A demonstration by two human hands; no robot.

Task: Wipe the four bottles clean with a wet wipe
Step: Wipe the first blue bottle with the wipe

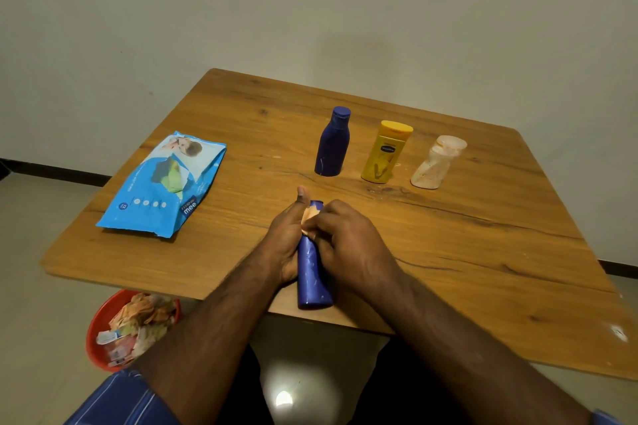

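Both hands together: our left hand (284, 238) grips blue bottle (312, 272), right hand (345, 241) pinches wipe (308, 217) at its cap end. Bottle's long axis runs from table's (448, 252) near edge away.

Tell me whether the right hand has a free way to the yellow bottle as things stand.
Probably yes. The table between the right hand and the yellow bottle is bare, but that hand is busy wiping the blue bottle with the wet wipe.
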